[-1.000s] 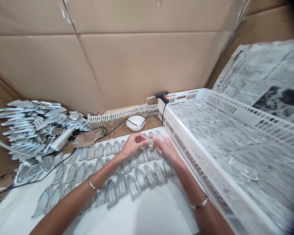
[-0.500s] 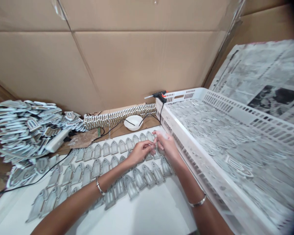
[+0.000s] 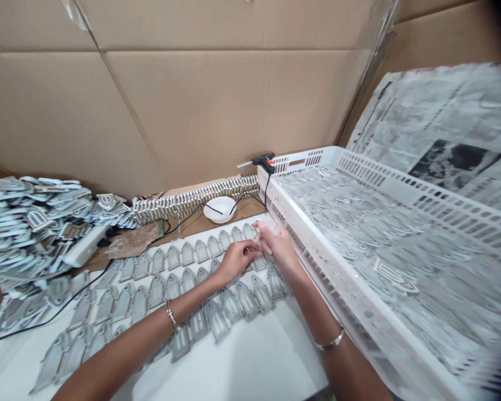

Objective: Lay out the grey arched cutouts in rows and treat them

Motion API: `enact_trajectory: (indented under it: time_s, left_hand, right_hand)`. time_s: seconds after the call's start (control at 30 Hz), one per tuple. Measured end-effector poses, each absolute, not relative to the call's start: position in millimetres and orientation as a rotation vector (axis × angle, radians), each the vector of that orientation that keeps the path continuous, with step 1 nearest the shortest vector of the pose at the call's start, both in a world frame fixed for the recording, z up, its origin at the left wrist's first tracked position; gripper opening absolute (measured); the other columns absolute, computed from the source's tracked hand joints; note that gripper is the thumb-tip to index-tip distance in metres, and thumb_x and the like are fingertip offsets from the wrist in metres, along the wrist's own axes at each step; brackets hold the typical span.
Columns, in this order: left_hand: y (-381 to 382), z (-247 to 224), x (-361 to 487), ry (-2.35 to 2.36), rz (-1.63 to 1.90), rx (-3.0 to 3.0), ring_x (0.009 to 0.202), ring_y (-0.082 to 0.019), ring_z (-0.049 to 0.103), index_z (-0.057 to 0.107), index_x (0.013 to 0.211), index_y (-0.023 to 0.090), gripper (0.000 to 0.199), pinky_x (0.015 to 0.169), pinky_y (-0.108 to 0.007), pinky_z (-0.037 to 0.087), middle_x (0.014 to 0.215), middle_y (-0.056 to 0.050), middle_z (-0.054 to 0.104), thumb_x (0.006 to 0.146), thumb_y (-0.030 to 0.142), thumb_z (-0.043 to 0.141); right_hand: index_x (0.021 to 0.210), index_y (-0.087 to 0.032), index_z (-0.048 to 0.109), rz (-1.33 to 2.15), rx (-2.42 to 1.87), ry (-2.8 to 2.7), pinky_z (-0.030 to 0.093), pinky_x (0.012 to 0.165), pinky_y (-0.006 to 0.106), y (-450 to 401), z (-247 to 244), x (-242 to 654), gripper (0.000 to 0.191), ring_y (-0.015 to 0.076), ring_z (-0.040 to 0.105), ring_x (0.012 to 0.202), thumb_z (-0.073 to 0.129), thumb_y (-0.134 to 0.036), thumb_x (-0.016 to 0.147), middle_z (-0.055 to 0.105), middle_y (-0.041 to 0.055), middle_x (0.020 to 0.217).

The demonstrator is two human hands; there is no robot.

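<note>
My left hand (image 3: 237, 260) has its fingertips pinched together over the right end of the rows of pieces. Whatever lies between them is too small to make out. Close against it, my right hand (image 3: 275, 246) has curled fingers, and its fingertips nearly meet those of the left. What it holds, if anything, is hidden. Under and around both hands, grey arch-shaped pieces (image 3: 217, 320) with a small hole at the tip lie in rows on a white board (image 3: 250, 362). The hands and forearms cover some of these pieces.
To the right stands a white plastic basket (image 3: 317, 245) full of similar pieces. A black glue gun (image 3: 265, 161) rests on its corner. Behind the board are a white bowl (image 3: 219, 210) and a row of upright pieces (image 3: 192, 197). A pile (image 3: 29, 223) and cable (image 3: 67, 306) lie left.
The whole view has shifted slightly, so everything appears a little further left. Both hands stay together over the same end of the rows, with only small finger movement.
</note>
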State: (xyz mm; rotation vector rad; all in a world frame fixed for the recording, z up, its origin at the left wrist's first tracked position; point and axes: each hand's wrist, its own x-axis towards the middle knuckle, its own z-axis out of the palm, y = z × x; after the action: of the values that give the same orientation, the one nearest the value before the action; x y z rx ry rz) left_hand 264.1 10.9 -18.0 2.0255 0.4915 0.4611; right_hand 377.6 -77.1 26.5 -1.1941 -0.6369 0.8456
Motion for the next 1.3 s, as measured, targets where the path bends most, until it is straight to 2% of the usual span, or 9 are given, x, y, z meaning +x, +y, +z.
enact_trajectory:
  time_s: [0.33,0.57,0.73,0.97,1.07,1.2,1.3]
  left_hand:
    - [16,-13,264,0.473,0.447,2.255,0.079,-0.02,0.066,0.078,0.094,0.021,0.016,0.073,-0.026,0.044,0.087,-0.003,0.076,0.085,0.028,0.067]
    - [15,-12,263,0.532,0.391,2.427,0.084,-0.023,0.062,0.078,0.092,0.023,0.014,0.076,-0.03,0.043,0.087,-0.005,0.071,0.085,0.03,0.068]
    - [18,-14,264,0.557,0.462,2.446,0.085,-0.023,0.059,0.073,0.095,0.018,0.021,0.074,-0.031,0.043,0.088,-0.006,0.065,0.079,0.031,0.073]
    - [44,33,268,0.471,0.677,1.978,0.083,-0.017,0.062,0.069,0.106,0.015,0.031,0.076,-0.027,0.046,0.094,-0.006,0.069,0.092,0.036,0.051]
    - [49,50,268,0.431,0.586,1.978,0.073,-0.016,0.062,0.071,0.093,0.014,0.029,0.068,-0.025,0.046,0.082,-0.004,0.07,0.087,0.04,0.058]
    - [50,50,267,0.403,0.531,1.94,0.063,-0.014,0.06,0.069,0.077,0.013,0.026,0.061,-0.023,0.045,0.072,-0.002,0.068,0.075,0.039,0.071]
    - [52,43,265,0.39,0.543,1.872,0.063,-0.014,0.06,0.07,0.076,0.013,0.027,0.062,-0.024,0.046,0.068,-0.002,0.068,0.075,0.04,0.071]
  right_hand:
    - [0.094,-0.018,0.067,0.836,-1.202,-0.644,0.024,0.039,0.021,-76,25,378,0.036,0.005,0.031,0.037,0.062,-0.051,0.082,0.06,-0.0035,0.06]
    - [0.094,-0.016,0.066,0.828,-1.193,-0.644,0.024,0.039,0.021,-79,31,378,0.037,0.0051,0.032,0.038,0.062,-0.051,0.082,0.06,-0.003,0.06]
    - [0.096,-0.017,0.067,0.828,-1.217,-0.666,0.024,0.04,0.021,-80,31,378,0.035,0.0059,0.032,0.038,0.059,-0.048,0.084,0.061,-0.0029,0.06]
    - [0.071,-0.019,0.066,0.85,-1.457,-0.848,0.027,0.04,0.022,-79,26,380,0.026,0.0089,0.036,0.04,0.06,-0.041,0.083,0.061,-0.0003,0.055]
    - [0.069,-0.019,0.067,0.891,-1.474,-0.915,0.027,0.041,0.022,-79,24,379,0.026,0.0087,0.035,0.039,0.059,-0.038,0.084,0.058,-0.0024,0.05]
    - [0.06,-0.018,0.065,0.914,-1.47,-0.995,0.028,0.041,0.022,-79,21,381,0.034,0.0079,0.035,0.04,0.058,-0.04,0.085,0.056,-0.0025,0.048]
    - [0.07,-0.018,0.068,0.943,-1.447,-0.991,0.028,0.04,0.021,-78,19,381,0.029,0.0076,0.035,0.04,0.059,-0.04,0.085,0.061,-0.0021,0.054]
